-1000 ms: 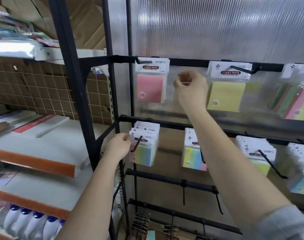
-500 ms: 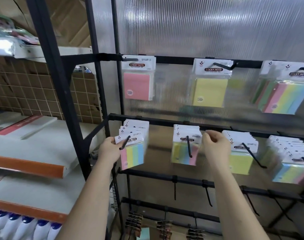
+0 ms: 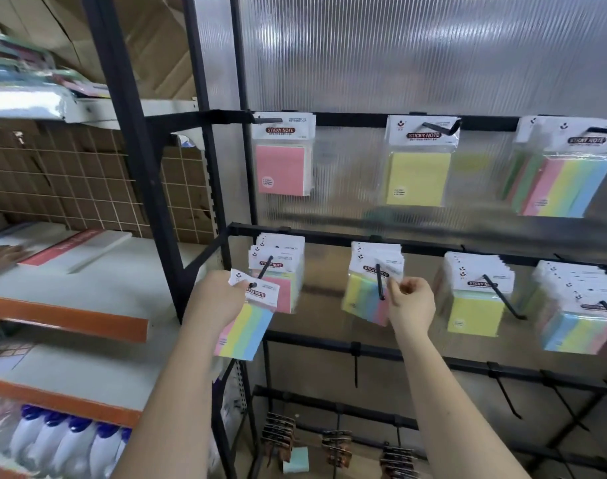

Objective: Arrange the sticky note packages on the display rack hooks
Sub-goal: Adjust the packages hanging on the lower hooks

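**Pulling a rainbow pack off its hook**

Gripping the rainbow sticky note package (image 3: 246,318), the left hand (image 3: 214,304) has drawn it clear of the left hook (image 3: 264,267). The right hand (image 3: 410,305), moved down, pinches the neighbouring pack (image 3: 372,288), ready for re-hanging.

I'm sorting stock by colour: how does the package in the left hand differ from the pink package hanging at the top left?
The striped package shows pink, yellow, green and blue bands; the pink package shows one plain colour. The striped package is off its hook, tilted, in the grip of the left hand; the pink package hangs straight on the top rail. Both have a white header card reading STICKY NOTE.
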### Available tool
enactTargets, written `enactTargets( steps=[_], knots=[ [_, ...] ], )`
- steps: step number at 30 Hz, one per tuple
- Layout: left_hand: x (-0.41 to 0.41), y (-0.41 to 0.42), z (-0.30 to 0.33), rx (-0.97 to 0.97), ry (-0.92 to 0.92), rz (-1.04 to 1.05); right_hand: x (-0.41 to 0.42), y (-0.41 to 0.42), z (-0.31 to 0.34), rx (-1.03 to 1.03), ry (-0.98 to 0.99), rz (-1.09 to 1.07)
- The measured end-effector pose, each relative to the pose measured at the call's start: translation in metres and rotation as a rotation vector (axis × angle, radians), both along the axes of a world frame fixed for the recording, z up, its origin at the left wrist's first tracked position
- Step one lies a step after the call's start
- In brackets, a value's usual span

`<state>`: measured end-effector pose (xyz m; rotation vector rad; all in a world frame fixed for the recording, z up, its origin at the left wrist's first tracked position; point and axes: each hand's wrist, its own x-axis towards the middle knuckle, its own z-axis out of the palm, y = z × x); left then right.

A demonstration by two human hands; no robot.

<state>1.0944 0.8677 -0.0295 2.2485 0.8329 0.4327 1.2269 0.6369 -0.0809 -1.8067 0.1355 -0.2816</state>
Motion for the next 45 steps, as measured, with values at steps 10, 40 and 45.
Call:
enactTargets(
  steps=[10, 40, 45],
  knots=[
    [-0.038, -0.018, 0.039, 0.048, -0.097, 0.023, -0.033, -0.008, 0.006, -0.045, -0.040, 0.116],
    [-0.035, -0.185, 0.039, 0.024, -0.297, -0.048, -0.089, -0.187, 0.137, 0.164, -0.564, -0.032],
    [-0.008, -0.226, 0.045, -0.017, -0.325, -0.060, -0.062, -0.209, 0.177, 0.246, -0.584, 0.010]
  ],
)
